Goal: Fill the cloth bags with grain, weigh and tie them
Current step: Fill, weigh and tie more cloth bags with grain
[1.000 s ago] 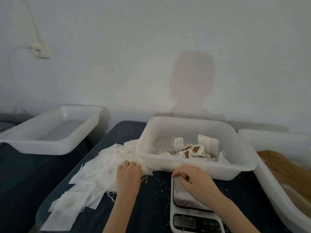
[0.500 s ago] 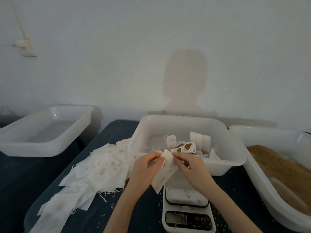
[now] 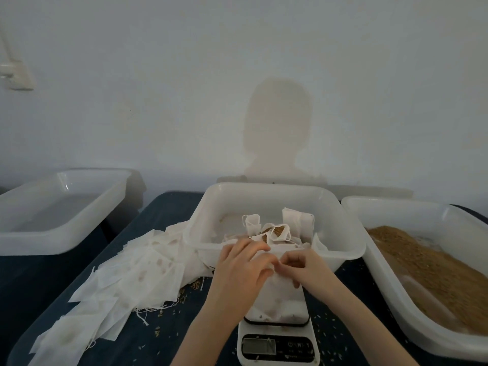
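Note:
An empty white cloth bag (image 3: pixel 274 294) hangs over the small kitchen scale (image 3: pixel 277 342). My left hand (image 3: pixel 241 268) and my right hand (image 3: pixel 303 268) both pinch its top edge, close together, just in front of the middle tub (image 3: pixel 340 249). That white tub holds several cloth bags (image 3: pixel 277 231) with brown grain showing in their open mouths. Left of it a heap of flat empty cloth bags (image 3: pixel 126 276) spreads over the dark table. A white tub at the right (image 3: pixel 390 283) holds loose brown grain (image 3: pixel 427 265).
An empty white tub (image 3: pixel 60 236) stands at the far left on a separate dark surface. Spilt grains and loose threads lie on the dark table (image 3: pixel 163 336) around the scale. A plain wall runs close behind the tubs.
My left hand lifted one bag off the heap and brought it over the scale. My right hand left the scale plate and joined it on the bag's top edge.

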`<state>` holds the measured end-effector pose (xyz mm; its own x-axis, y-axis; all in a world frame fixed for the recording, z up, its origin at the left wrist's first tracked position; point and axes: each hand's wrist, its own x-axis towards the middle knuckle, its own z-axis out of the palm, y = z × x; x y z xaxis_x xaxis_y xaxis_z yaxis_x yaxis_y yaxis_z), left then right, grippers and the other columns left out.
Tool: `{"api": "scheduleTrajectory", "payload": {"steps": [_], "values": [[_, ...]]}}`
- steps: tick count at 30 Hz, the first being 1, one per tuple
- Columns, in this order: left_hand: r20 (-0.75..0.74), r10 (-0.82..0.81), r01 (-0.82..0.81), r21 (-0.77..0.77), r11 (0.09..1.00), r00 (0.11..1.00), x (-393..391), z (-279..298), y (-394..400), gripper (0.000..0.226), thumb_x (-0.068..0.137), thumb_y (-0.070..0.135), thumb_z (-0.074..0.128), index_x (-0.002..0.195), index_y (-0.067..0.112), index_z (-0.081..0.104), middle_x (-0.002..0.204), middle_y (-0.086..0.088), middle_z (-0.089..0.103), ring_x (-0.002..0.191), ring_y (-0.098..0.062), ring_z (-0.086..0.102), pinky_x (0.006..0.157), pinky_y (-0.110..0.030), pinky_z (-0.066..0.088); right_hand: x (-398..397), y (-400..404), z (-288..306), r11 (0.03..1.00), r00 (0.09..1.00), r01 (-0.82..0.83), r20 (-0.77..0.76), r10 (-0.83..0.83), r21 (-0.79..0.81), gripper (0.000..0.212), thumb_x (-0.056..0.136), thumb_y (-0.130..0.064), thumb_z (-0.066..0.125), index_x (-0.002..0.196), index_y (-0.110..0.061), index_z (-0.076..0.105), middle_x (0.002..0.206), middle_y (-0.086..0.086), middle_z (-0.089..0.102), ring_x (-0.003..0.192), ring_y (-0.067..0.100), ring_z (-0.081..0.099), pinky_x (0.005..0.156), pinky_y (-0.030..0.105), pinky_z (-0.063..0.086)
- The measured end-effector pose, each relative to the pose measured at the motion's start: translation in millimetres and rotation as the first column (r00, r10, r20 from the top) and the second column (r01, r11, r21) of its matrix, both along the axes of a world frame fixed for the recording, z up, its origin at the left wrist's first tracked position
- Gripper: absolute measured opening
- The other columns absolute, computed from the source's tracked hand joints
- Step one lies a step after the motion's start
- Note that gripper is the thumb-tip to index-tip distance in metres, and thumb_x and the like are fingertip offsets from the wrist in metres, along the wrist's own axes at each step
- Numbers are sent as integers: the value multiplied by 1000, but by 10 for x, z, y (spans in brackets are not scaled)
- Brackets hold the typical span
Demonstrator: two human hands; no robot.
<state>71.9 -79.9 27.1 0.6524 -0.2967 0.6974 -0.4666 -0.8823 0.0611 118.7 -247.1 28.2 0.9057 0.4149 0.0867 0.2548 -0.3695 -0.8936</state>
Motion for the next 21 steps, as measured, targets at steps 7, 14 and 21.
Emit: {"api": "scheduleTrajectory", "payload": {"steps": [7,14,21], "values": [[-174,61,-36,141,989,983,9,3,-60,33,55,20,87,67,32,59,94,12,62,93,-10,60,74,-22,46,1,-89,7,978,995,93,-21,-98,-186,15,89,-21,65,75,-23,72,71,-9,67,52,4,58,61,14,48],[-216,-42,56,63,996,976,36,61,-70,22,77,11,61,73,28,50,101,10,53,102,-9,46,83,-25,41,-157,-105,116,881,952,21,278,126,-472,20,94,-26,56,83,-37,44,82,-15,58,57,4,61,58,20,55],[-240,-142,106,-157,982,960,35,102,-190,25,72,5,49,72,28,41,100,14,49,93,6,29,83,-11,26,-189,-137,273,913,969,-74,189,161,-402,35,92,-5,50,79,-31,70,73,-17,58,71,4,55,77,28,48]]}}
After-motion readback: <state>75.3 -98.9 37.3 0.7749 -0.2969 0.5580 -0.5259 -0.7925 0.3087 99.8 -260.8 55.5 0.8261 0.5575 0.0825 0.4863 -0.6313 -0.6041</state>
